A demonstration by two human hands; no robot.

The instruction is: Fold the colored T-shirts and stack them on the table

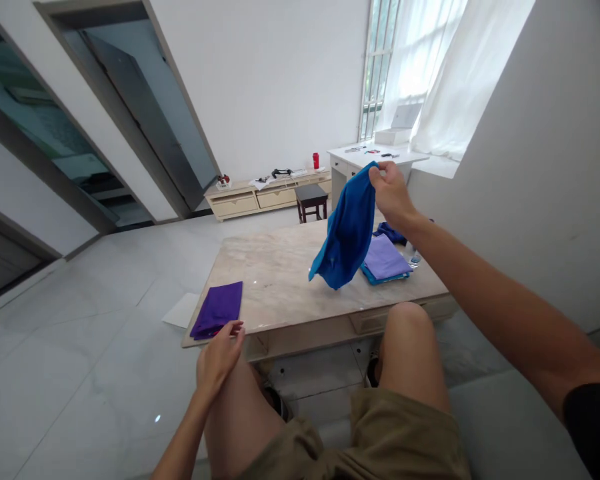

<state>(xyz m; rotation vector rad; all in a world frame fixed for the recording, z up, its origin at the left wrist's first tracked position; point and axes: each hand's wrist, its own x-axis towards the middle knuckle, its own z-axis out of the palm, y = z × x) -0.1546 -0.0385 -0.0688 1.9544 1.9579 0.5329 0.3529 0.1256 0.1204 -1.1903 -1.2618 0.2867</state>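
Observation:
My right hand [391,190] is raised above the table and pinches a blue cloth [347,230] by its upper corner. The cloth hangs down loosely, its lower edge close over the tabletop. My left hand [223,353] rests by my knee at the table's front edge, fingers loosely stretched out with nothing visible in them. Just beyond those fingers lies a folded purple cloth [219,307] on the table's left end. On the right side, a folded lavender cloth [386,257] lies on top of blue folded cloth [380,280].
The marble-look table [260,267] stands before my knees. A dark blue cloth [393,232] and a clear bottle [413,257] sit at its right side, partly behind my arm. Beyond are a dark stool [311,195], a low cabinet [275,197] and a white desk [355,157].

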